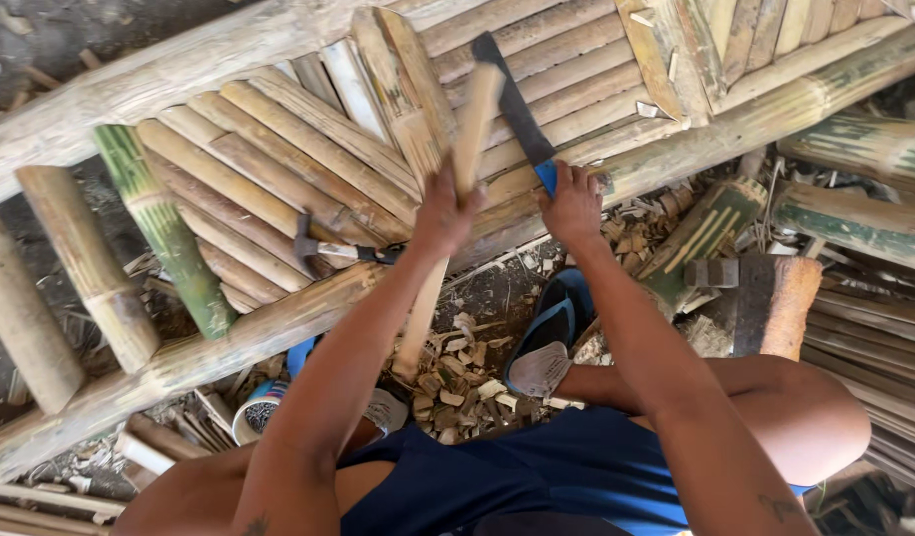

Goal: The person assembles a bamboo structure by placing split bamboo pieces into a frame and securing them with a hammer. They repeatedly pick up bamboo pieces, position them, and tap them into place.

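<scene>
The left hand (445, 210) is wrapped around one pale bamboo slat (447, 213), its grip clamped about the slat's upper half; the slat runs from near the top of the bamboo frame down to the floor, its lower end resting among the wood chips (457, 382). The fingers are hidden behind the slat and the back of the hand. The right hand (571, 203) is closed on the blue handle of one machete (517, 104), of which only a small part of the handle shows above the fist. The dark blade lies touching the slat's upper end; where exactly the edge meets it is hard to make out.

One hammer (323, 250) lies on the flat slats of the bamboo frame (279, 169), left of the left hand. One green bamboo piece (159, 223) leans across the frame's lower pole. One blue sandal (552, 333) shows on the floor; the foot in it is mostly hidden. A printed cup (257, 407) is partly covered by the left arm. At right, a wooden block (770, 303) is cut off by stacked poles.
</scene>
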